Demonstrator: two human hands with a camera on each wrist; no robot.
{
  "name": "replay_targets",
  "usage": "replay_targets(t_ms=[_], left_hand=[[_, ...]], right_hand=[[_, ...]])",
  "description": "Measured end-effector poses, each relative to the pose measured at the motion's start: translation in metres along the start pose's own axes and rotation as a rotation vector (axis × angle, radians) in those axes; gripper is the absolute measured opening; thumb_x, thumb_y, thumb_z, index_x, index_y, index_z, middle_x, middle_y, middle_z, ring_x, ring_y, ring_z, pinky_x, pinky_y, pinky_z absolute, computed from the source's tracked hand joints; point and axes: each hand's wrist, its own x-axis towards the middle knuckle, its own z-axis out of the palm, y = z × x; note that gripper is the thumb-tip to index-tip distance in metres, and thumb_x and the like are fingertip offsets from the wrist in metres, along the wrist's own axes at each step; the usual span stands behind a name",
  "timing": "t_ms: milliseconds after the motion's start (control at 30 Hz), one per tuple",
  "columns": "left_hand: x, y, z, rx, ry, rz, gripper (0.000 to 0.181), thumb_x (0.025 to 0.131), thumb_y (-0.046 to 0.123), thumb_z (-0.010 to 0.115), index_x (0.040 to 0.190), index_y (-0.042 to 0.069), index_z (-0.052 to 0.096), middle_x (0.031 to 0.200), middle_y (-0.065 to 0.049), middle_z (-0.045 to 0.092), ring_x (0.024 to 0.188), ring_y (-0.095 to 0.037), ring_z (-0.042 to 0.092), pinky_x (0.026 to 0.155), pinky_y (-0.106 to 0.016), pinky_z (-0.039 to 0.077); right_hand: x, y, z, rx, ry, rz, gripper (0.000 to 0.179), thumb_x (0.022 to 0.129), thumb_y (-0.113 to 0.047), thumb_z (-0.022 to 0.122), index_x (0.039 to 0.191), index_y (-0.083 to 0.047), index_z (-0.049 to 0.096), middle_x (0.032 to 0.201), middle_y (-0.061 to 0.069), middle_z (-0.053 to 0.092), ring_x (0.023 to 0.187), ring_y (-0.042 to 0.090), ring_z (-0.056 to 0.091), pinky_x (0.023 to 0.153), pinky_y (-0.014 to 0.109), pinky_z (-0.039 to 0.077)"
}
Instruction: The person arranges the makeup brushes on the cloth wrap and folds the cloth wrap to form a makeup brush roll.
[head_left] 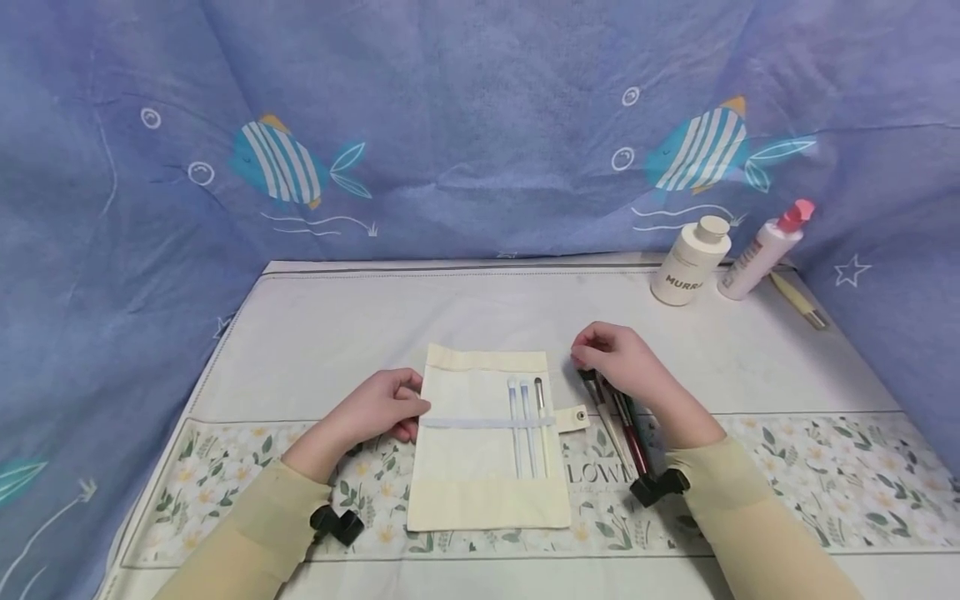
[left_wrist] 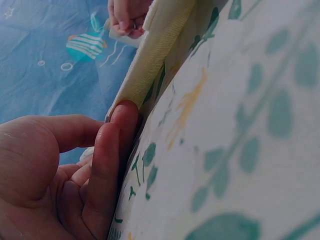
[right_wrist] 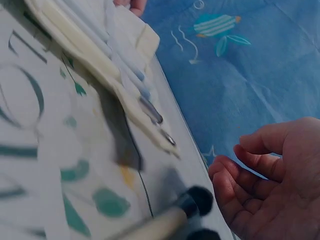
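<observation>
A cream cloth brush roll (head_left: 465, 454) lies unfolded on the table, with a snap tab on its right side. Three slim makeup brushes (head_left: 528, 437) stand in its right part under a pale elastic band. My left hand (head_left: 378, 408) pinches the roll's left edge; in the left wrist view the thumb and a finger (left_wrist: 125, 117) meet at the cloth edge. To the right of the roll, my right hand (head_left: 622, 358) hovers over several loose makeup brushes (head_left: 630, 429). Its fingers are loosely curled, and nothing shows between them in the right wrist view.
At the back right stand a white bottle (head_left: 684, 271) and a pink-topped pump bottle (head_left: 759, 260). A light-handled brush (head_left: 798, 300) lies beside them near the table's right edge. A blue fish-print curtain (head_left: 480, 125) hangs behind the table.
</observation>
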Motion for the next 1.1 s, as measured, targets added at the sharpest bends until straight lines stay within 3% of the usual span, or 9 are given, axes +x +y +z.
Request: replay_targets(t_ms=[367, 633, 1100], left_hand=[[-0.001, -0.002, 0.0, -0.02, -0.011, 0.004, 0.027, 0.101, 0.012, 0.063, 0.12, -0.005, 0.055, 0.077, -0.008, 0.073, 0.06, -0.018, 0.069, 0.058, -0.032, 0.062], [0.0, 0.0, 0.001, 0.0, -0.007, 0.012, 0.027, 0.101, 0.012, 0.063, 0.12, -0.005, 0.054, 0.072, -0.006, 0.07, 0.061, -0.019, 0.069, 0.059, -0.033, 0.063], [0.0, -0.001, 0.001, -0.003, -0.005, 0.011, 0.025, 0.1, 0.012, 0.063, 0.118, -0.004, 0.055, 0.073, -0.007, 0.071, 0.06, -0.018, 0.069, 0.059, -0.032, 0.062]], right_hand=[[-0.007, 0.007, -0.017, 0.033, 0.001, 0.03, 0.017, 0.102, -0.015, 0.063, 0.105, 0.001, 0.066, 0.091, 0.016, 0.071, 0.084, 0.024, 0.066, 0.067, 0.035, 0.059], [-0.011, 0.011, -0.026, 0.006, 0.051, 0.037, 0.018, 0.103, -0.016, 0.062, 0.105, 0.001, 0.067, 0.092, 0.015, 0.072, 0.08, 0.018, 0.065, 0.071, 0.027, 0.053], [-0.022, 0.027, -0.034, -0.075, 0.032, 0.077, 0.015, 0.102, -0.017, 0.063, 0.101, -0.002, 0.065, 0.079, 0.007, 0.065, 0.074, 0.018, 0.06, 0.065, 0.027, 0.049]])
